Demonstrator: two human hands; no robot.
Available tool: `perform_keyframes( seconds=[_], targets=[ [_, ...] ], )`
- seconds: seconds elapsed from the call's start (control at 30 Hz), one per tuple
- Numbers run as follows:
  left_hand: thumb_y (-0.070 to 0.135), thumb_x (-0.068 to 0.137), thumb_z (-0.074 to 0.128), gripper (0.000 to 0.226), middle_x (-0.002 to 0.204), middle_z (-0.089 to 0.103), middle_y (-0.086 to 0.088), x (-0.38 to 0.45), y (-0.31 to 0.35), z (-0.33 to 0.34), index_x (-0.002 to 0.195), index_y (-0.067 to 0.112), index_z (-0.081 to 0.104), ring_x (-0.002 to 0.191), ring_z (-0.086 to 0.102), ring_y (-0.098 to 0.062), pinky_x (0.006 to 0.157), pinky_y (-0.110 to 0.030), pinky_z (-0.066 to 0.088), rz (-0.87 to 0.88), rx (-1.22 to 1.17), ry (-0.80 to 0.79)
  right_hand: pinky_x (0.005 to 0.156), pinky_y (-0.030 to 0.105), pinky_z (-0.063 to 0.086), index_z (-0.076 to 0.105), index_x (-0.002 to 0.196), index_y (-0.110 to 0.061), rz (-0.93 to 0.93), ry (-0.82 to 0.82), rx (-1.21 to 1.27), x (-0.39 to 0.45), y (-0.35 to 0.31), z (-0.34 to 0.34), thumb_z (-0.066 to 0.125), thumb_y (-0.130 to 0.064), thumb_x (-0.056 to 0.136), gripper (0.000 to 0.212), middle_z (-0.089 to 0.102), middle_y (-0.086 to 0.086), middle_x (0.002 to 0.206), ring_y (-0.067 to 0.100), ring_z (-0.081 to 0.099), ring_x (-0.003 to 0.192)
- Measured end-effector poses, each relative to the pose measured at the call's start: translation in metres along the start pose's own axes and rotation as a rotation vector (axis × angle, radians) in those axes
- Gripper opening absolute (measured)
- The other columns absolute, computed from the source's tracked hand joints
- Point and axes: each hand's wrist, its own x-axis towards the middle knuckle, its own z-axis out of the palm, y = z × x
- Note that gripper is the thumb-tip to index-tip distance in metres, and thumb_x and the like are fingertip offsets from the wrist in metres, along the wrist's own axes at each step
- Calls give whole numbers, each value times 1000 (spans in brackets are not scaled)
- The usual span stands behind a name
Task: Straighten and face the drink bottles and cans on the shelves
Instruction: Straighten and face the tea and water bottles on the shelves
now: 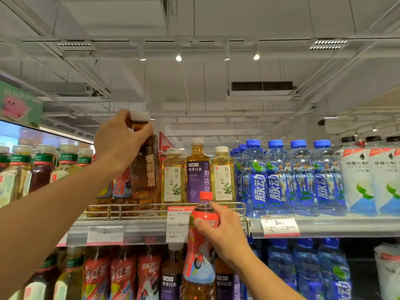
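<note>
My left hand [120, 140] grips the neck of a tall brown tea bottle with a white cap [144, 167], held up at the top shelf's left-centre, its base behind the wire rail [164, 205]. My right hand [223, 232] holds a red-capped, red-labelled tea bottle [200, 245] in front of the shelf edge, below the top shelf. Beside the brown bottle stand pale yellow tea bottles [173, 178] and a purple-labelled bottle [198, 174], labels facing out.
Blue-capped water bottles [279, 178] and white-labelled bottles [357, 176] fill the top shelf's right. Green-capped tea bottles [43, 165] stand at left. Price tags [280, 226] hang on the shelf edge. The lower shelf holds red-labelled bottles [123, 276] and more blue ones [305, 265].
</note>
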Motion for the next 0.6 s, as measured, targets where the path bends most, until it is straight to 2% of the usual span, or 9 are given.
perform_keyframes(
  seconds=[0.1,0.17,0.23,0.3,0.43,0.53,0.6],
  targets=[
    [50,91,67,43,106,67,0,-2,9,-20,117,16,62,97,60,-19,82,-34,45,32,-102,40,77,44,59,70,101,-36,8,-1,7,0,0,0,69,-60,76,34,74,-11,80,9,69,74],
    [48,91,68,41,102,68,0,-9,12,-32,116,16,63,90,62,-16,77,-25,43,12,-144,16,79,44,59,70,105,-35,14,-4,5,-1,-2,-1,69,-58,77,36,75,-10,83,8,70,75],
    [45,91,69,34,93,67,4,-25,10,-43,110,17,61,79,61,-6,67,-18,40,11,-162,-36,80,45,59,70,107,-36,23,-2,1,-1,-1,-2,70,-58,78,36,76,-6,89,11,72,80],
    [43,90,71,31,88,65,9,-47,0,-50,106,19,60,77,59,0,64,-16,38,38,-130,-68,81,47,59,69,110,-38,31,-7,-9,-1,0,-2,70,-61,79,39,76,-4,93,13,73,84],
    [47,88,71,26,85,68,11,-100,-37,-55,100,27,61,76,64,-4,65,-27,51,12,-161,-142,81,47,60,71,109,-36,16,18,-26,-2,-2,-3,70,-62,76,41,77,-7,95,12,74,85],
    [57,85,71,32,81,66,13,-137,-67,-51,98,31,58,74,63,-2,61,-21,47,-42,-210,-166,81,47,59,72,109,-34,5,23,-36,-3,-3,-2,68,-64,75,46,77,-8,94,11,74,85],
    [61,83,66,36,83,68,14,-152,-87,-45,101,32,58,74,65,-4,62,-33,51,-61,-215,-181,80,45,59,72,110,-33,4,30,-52,-2,-3,-1,66,-68,74,50,77,-7,95,10,73,86]
  ],
)
